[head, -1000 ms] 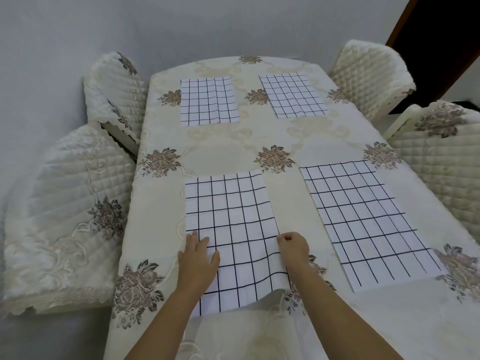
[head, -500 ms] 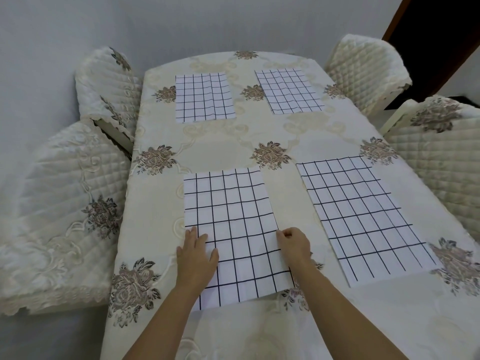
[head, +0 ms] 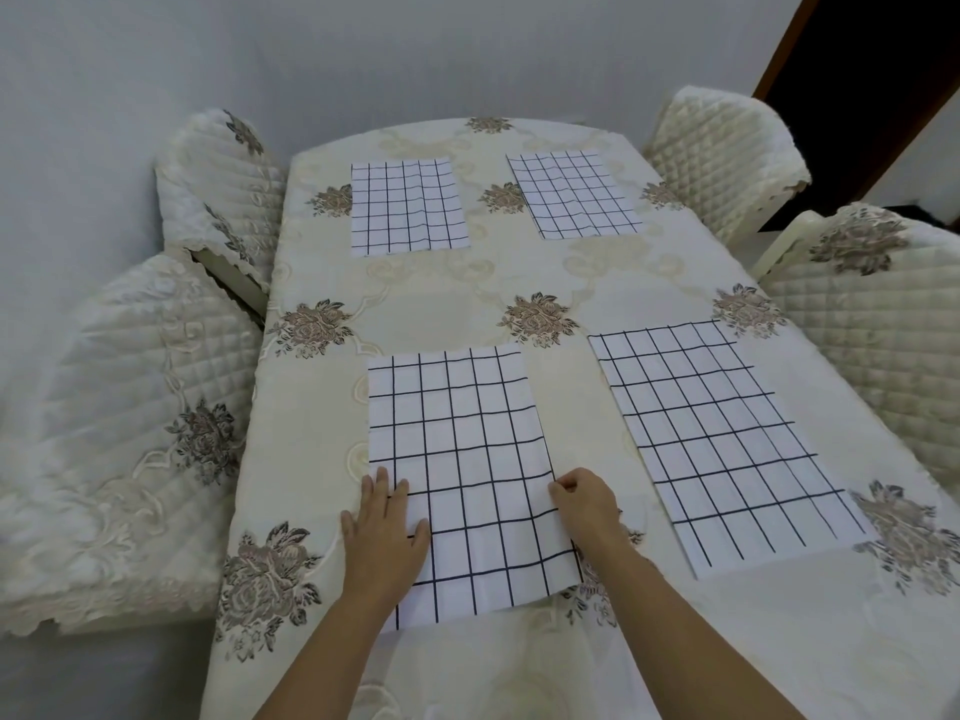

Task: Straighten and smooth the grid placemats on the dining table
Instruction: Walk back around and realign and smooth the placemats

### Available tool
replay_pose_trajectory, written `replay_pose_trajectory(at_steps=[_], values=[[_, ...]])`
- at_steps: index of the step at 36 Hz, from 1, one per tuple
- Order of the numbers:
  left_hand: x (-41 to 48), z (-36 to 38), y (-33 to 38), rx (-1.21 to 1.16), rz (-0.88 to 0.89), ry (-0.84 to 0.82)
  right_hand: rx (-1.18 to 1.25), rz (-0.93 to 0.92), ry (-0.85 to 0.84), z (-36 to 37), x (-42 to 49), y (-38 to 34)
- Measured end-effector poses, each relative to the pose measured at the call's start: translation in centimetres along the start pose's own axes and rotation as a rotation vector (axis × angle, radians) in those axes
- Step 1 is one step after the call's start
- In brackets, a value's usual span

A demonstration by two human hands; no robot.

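Note:
Several white placemats with black grid lines lie on the cream floral tablecloth (head: 571, 283). The near left placemat (head: 467, 459) lies in front of me, nearly flat. My left hand (head: 384, 537) presses flat on its left edge with straight fingers. At the mat's right edge, my right hand (head: 587, 504) pinches the cloth with curled fingers. The near right placemat (head: 722, 439) lies skewed, angled toward the right. The far left placemat (head: 408, 206) shows wrinkles on its right half. The far right placemat (head: 574, 193) lies slightly turned.
Quilted cream chair covers surround the table: two on the left (head: 130, 407) (head: 218, 184), two on the right (head: 722, 148) (head: 872, 314). A grey wall stands behind, with a dark doorway (head: 857, 70) at the upper right.
The near left placemat's front edge, which hung curled over the table edge, now lies flatter and further onto the table. Both hands stayed at its side edges.

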State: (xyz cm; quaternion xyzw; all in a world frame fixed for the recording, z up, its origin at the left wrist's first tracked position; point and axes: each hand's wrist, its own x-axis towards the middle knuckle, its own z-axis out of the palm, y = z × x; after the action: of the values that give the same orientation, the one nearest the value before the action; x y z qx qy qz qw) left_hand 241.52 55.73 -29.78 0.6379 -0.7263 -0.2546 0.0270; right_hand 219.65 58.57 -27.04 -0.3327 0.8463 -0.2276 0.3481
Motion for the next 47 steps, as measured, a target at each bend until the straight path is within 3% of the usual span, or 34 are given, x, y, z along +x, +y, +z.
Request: replay_pose_trajectory(at_steps=[20,28,31,35,38,41,43,47], values=[[-0.6,0.0,-0.2,-0.06,0.006,0.032,0.003,-0.011,0.004,0.2,-0.1,-0.2],[-0.5,-0.1,1.1,-0.044,0.033,0.079,0.001,0.017,0.202,0.7,-0.6,0.5],[-0.7,0.3,1.7,-0.023,0.091,0.073,-0.13,-0.093,0.311,1.2,-0.5,1.1],[-0.9,1.0,2.5,-0.002,0.122,0.028,-0.388,-0.501,0.5,2.3,-1.0,1.3],[-1.0,1.9,3.3,0.056,0.191,0.075,-0.448,-0.725,0.441,4.1,-1.9,0.6],[-1.0,2.6,4.2,0.138,0.23,0.037,-0.496,-0.851,0.263,6.3,-3.1,-0.2],[-0.9,3.6,4.0,0.196,0.198,-0.039,-0.598,-0.868,0.155,7.5,-3.7,-0.3],[-1.3,3.7,2.9,0.263,0.215,0.026,-0.68,-0.781,0.051,8.2,-3.1,1.2]])
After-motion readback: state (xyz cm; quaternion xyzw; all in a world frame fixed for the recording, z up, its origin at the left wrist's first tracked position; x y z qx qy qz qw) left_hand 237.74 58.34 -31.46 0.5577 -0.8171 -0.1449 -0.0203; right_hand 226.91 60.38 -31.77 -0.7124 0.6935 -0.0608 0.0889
